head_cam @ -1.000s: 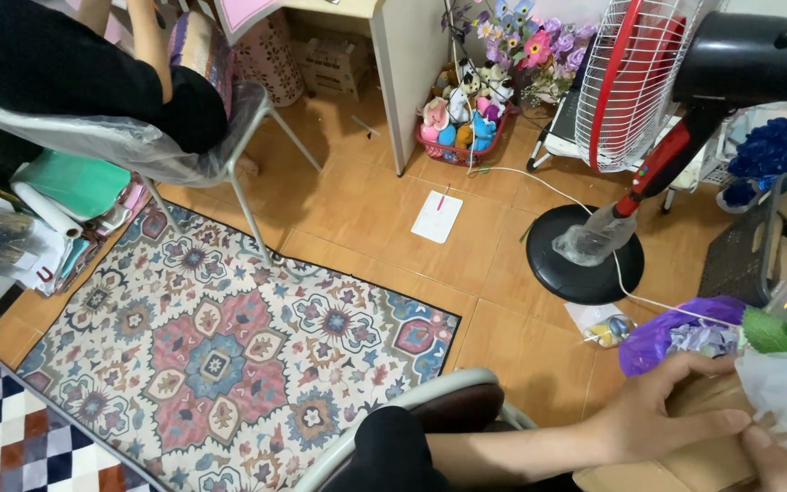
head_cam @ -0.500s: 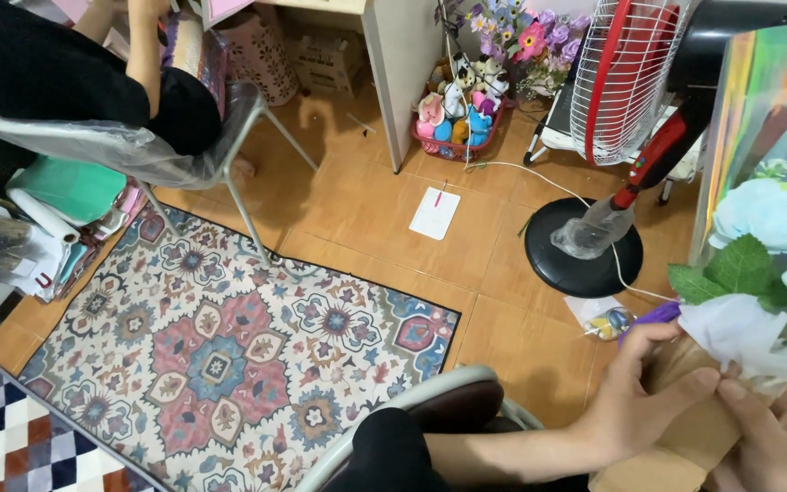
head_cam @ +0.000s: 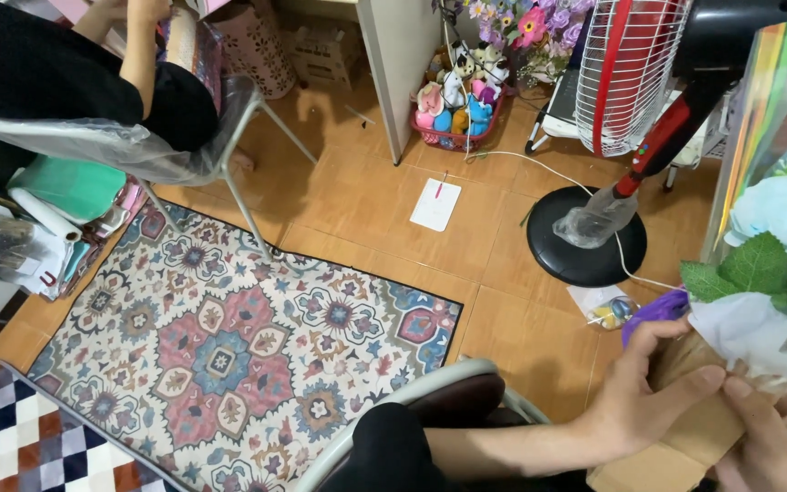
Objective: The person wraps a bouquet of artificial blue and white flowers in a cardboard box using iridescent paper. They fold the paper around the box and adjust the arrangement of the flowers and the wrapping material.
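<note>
Head camera shows both hands at lower right, left hand (head_cam: 635, 401) and right hand (head_cam: 767, 442), clamped on a brown-paper-wrapped bouquet (head_cam: 758, 301) of pale blue flowers and green leaves, above the wooden floor (head_cam: 503, 273) beside a standing fan (head_cam: 626, 82).

The right hand (head_cam: 770, 439) is cut off by the bottom edge, as is the brown paper wrap (head_cam: 685, 437) beneath it; above it, the bouquet's (head_cam: 776, 273) far side runs off-frame.

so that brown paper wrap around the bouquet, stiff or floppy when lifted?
Probably floppy: the brown paper bends around the stems under the left hand. Likely light, since fingertips alone of the right hand pinch it. The white tissue looks crumpled, so it may tear.
</note>
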